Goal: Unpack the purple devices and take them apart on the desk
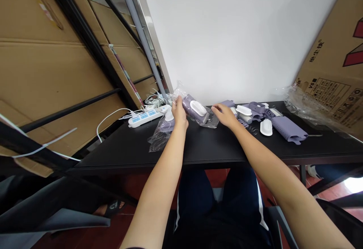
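A purple item with a white oval part (197, 108) lies in a clear plastic bag above the black table. My left hand (179, 113) grips the bag's left side, its fingers closed. At the bag's right edge is my right hand (224, 115), fingers bent together; whether it pinches the plastic is too small to tell. Another bagged purple and white item (166, 124) rests on the table left of my left wrist. To the right of my right hand lie a purple perforated sleeve (288, 129), a loose white oval piece (266, 127) and several more purple and white parts (249, 111).
On the table's left (113, 154) is a white power strip (146, 118) with tangled white cables. Crumpled clear plastic (309, 107) and a large cardboard box (334, 64) stand at the right. A black metal frame with cardboard (51, 67) rises at the left.
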Motion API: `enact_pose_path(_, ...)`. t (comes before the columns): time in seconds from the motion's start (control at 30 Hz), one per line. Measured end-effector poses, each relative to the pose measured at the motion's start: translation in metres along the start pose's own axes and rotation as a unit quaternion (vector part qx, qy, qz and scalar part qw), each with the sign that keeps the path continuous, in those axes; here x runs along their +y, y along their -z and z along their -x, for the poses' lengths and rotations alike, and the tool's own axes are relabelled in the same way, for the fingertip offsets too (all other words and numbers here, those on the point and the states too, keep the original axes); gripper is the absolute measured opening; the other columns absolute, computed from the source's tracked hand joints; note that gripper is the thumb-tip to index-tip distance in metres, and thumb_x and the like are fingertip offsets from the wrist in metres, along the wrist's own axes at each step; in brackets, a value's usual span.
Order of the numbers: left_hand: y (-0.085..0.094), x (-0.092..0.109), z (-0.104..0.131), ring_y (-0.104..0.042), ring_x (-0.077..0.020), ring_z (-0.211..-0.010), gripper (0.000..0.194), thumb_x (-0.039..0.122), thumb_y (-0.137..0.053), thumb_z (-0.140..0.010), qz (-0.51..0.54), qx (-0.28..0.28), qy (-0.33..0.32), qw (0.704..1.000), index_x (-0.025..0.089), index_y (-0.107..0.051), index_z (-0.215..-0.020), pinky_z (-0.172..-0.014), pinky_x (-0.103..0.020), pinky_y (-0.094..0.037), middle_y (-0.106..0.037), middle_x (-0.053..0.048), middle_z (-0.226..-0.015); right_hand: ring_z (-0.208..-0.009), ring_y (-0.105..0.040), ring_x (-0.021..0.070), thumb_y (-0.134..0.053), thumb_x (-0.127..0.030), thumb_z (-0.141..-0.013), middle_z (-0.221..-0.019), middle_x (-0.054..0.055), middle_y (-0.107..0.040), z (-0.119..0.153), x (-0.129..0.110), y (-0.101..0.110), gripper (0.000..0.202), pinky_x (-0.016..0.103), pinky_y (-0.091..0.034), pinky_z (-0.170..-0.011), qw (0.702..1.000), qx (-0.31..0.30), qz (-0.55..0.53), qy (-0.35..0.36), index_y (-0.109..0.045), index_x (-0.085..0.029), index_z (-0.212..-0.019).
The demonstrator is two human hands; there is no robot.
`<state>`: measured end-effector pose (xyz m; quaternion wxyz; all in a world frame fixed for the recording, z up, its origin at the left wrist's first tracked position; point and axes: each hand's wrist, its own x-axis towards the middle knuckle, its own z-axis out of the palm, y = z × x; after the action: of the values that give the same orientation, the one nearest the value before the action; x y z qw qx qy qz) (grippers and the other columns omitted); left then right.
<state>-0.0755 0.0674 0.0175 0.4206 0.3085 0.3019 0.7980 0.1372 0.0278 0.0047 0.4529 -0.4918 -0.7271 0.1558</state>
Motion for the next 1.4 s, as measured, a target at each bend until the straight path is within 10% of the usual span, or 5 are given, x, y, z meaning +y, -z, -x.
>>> enact_pose_path(0.37, -0.018, 0.008, 0.041, -0.051, -0.0315, -0.152, 0.065, 0.076, -0.065, -0.09, -0.134, -0.316, -0.065, 0.937, 0.025, -0.075, -0.13, -0.127, -0.045, -0.037, -0.067, -0.009, -0.151, -0.151, -0.048, 0.0354, -0.079, -0.068, -0.08, -0.164, 0.018, -0.047, -0.009, -0.022, -0.021, 0.111, 0.053, -0.036, -0.127, 0.986, 0.058, -0.151, 0.041, -0.029, -0.021, -0.167)
enact_pose_path(0.53, -0.015, 0.005, 0.047, -0.038, -0.0353, -0.16, 0.078, 0.082, -0.043, -0.097, -0.181, -0.402, 0.018, 0.897, 0.03, -0.059, -0.153, -0.131, -0.056, -0.028, -0.055, -0.007, -0.164, -0.129, -0.064, 0.0314, -0.08, -0.066, -0.078, -0.141, 0.013, -0.064, -0.02, -0.011, -0.001, 0.094, 0.052, -0.049, -0.117, 0.958, 0.103, -0.266, 0.021, -0.04, -0.026, -0.154)
enact_pose_path(0.73, -0.01, -0.012, 0.049, -0.032, -0.0346, -0.163, 0.101, 0.061, -0.08, -0.085, -0.288, -0.497, 0.041, 0.818, 0.029, -0.034, -0.169, -0.134, -0.049, -0.025, -0.035, -0.01, -0.176, -0.119, -0.066, 0.0257, -0.08, -0.06, -0.079, -0.122, 0.006, -0.068, -0.021, -0.006, 0.024, 0.057, 0.047, -0.052, -0.111, 0.944, 0.161, -0.289, 0.002, -0.055, -0.027, -0.118)
enact_pose_path(1.2, 0.003, -0.033, 0.042, -0.041, -0.0407, -0.152, 0.108, 0.037, -0.089, -0.071, -0.483, -0.47, -0.047, 0.738, 0.028, -0.039, -0.166, -0.13, -0.057, -0.025, -0.049, -0.017, -0.159, -0.106, -0.073, 0.0189, -0.038, -0.053, -0.104, -0.112, 0.006, -0.067, -0.019, -0.015, 0.083, 0.031, 0.032, -0.061, -0.077, 0.866, 0.379, -0.323, -0.055, -0.048, -0.028, -0.118)
enact_pose_path(1.4, 0.001, -0.034, 0.041, -0.049, -0.0409, -0.142, 0.086, 0.023, -0.08, -0.068, -0.513, -0.427, -0.061, 0.742, 0.025, -0.059, -0.152, -0.127, -0.055, -0.032, -0.056, -0.015, -0.147, -0.112, -0.071, 0.0255, -0.029, -0.057, -0.105, -0.117, 0.012, -0.063, -0.013, -0.008, 0.169, 0.044, 0.044, -0.058, -0.084, 0.88, 0.447, -0.149, -0.059, -0.055, -0.029, -0.126)
